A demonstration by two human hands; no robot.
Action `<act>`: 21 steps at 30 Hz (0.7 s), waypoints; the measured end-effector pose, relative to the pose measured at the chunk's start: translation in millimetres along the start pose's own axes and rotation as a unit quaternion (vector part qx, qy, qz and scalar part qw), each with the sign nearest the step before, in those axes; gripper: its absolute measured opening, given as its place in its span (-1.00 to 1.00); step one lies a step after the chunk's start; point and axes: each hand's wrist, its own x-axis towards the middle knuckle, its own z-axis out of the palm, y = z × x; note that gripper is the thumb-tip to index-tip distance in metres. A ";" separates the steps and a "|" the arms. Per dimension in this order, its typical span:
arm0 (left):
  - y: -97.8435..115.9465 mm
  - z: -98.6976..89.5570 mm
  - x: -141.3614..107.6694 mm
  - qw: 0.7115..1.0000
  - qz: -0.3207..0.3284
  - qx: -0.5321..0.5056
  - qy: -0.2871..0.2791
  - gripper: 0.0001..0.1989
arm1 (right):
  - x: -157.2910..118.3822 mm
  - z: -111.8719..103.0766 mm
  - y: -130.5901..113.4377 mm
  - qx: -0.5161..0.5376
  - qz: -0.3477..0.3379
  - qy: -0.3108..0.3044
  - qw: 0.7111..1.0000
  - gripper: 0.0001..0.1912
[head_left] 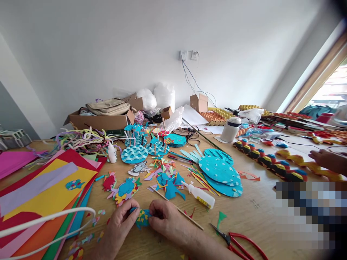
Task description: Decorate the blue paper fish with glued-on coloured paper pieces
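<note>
Between my two hands is a small blue paper fish point(142, 217) with yellow and green triangles on it. My left hand point(123, 220) pinches its left end between thumb and fingers. On the opposite end, my right hand point(165, 218) has its fingers closed, partly covering the fish. A thin wooden stick point(187, 215) lies slantwise just beyond my right hand. Past it rests a glue bottle point(200, 195) on its side. Red-handled scissors point(230, 239) lie by my right forearm. Cut paper fish point(126, 189) and blue paper scraps point(169, 184) lie ahead of my hands.
Coloured paper sheets point(51, 177) are stacked at the left, with a white curved tube point(46, 220) in front. Blue paper discs point(219, 168), a painted egg-carton strip point(268, 162) and a white jar point(230, 130) stand rightward. Another person's hand point(328, 160) reaches in at the far right.
</note>
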 end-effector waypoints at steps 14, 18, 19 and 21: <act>1.7 -1.7 -0.9 0.999 0.024 0.022 0.032 -0.81 | -0.1 0.3 1.6 0.009 -0.002 -0.003 1.000 -0.97; -2.5 -3.2 -4.7 0.999 0.025 0.021 0.018 -0.80 | 0.8 -0.9 0.3 0.015 -0.003 -0.006 1.000 -0.95; -4.1 -3.1 -5.3 0.999 0.024 0.019 0.021 -0.80 | 0.9 -1.0 0.0 0.018 -0.001 -0.006 1.000 -0.95; -7.1 -2.2 -5.7 0.999 0.022 0.012 0.027 -0.80 | 0.9 -1.0 -0.5 0.021 -0.001 -0.003 1.000 -0.95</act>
